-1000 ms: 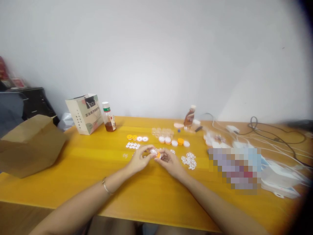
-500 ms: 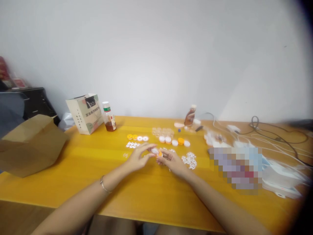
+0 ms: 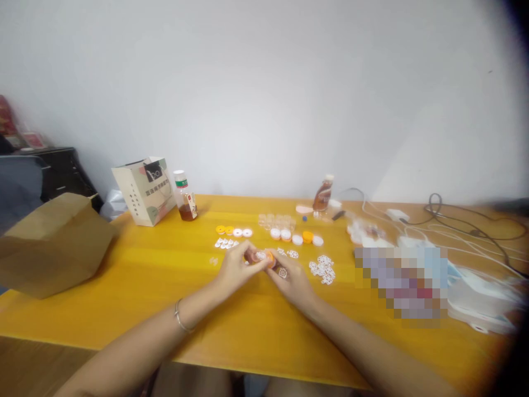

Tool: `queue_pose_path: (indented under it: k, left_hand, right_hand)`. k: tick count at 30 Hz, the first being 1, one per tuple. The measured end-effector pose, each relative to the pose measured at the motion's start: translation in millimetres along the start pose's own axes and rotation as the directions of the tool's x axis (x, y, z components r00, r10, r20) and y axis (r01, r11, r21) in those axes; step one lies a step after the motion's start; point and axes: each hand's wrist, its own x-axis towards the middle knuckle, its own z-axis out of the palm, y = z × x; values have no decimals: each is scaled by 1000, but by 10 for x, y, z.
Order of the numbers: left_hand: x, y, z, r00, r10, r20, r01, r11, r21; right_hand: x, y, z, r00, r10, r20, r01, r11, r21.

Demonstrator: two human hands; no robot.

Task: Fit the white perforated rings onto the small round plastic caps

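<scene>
My left hand (image 3: 236,268) and my right hand (image 3: 292,278) meet at the middle of the yellow table (image 3: 144,286), fingertips pinched together around a small orange cap (image 3: 269,257) with a white patterned disc (image 3: 260,255) on it. Another white disc (image 3: 282,272) lies against my right fingers. A pile of white patterned discs (image 3: 323,269) lies to the right. Behind the hands stand rows of orange and white caps (image 3: 295,238) and further caps (image 3: 233,231), with small white pieces (image 3: 224,243) in front of them.
A paper gift bag (image 3: 144,190) and a bottle of brown liquid (image 3: 185,197) stand at the back left, a brown paper bag (image 3: 52,242) at the left edge. Another brown bottle (image 3: 323,194) is at the back. Cables (image 3: 454,223) and white packets (image 3: 479,298) crowd the right side.
Both hands stay together on the orange cap; the fingers have closed tighter around it and the hands shifted slightly right. A white disc now shows at my right fingers.
</scene>
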Motion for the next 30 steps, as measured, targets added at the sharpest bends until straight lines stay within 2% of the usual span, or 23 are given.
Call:
queue_pose_path:
  k: [3, 6, 11, 13, 15, 18, 21, 24, 27, 30]
  left_hand:
    - [-2, -10, 11, 999, -16, 48, 17, 1000, -25]
    - [27, -36, -39, 989, 32, 146, -29, 999, -18]
    - [101, -53, -194, 931, 149, 333, -143, 989, -44]
    - [115, -37, -233, 911, 186, 367, -184, 982, -40]
    - [112, -19, -236, 915, 199, 350, -213, 977, 2]
    - [86, -3, -180, 946, 160, 281, -198, 974, 113]
    - [61, -5, -109, 977, 72, 199, -117, 967, 228]
    - [62, -20, -84, 990, -27, 142, -25, 936, 352]
    - [83, -35, -113, 982, -96, 164, 20, 910, 414]
    - [106, -24, -173, 968, -19, 250, -52, 961, 273]
  right_hand:
    - [12, 28, -14, 999, 13, 32, -13, 1000, 17]
    - [31, 61, -26, 993, 56, 105, -65, 995, 78]
    - [60, 36, -48, 969, 109, 220, -144, 978, 152]
    - [67, 18, -54, 964, 110, 240, -152, 975, 162]
    - [68, 14, -53, 970, 96, 223, -133, 978, 158]
    - [51, 32, -41, 985, 68, 158, -84, 992, 97]
    - [16, 52, -19, 995, 28, 94, -28, 1000, -7]
    - [-12, 58, 17, 998, -21, 53, 25, 997, -73]
    - [1, 58, 44, 996, 19, 85, -15, 999, -42]
    - [51, 55, 31, 985, 86, 150, -100, 991, 86]
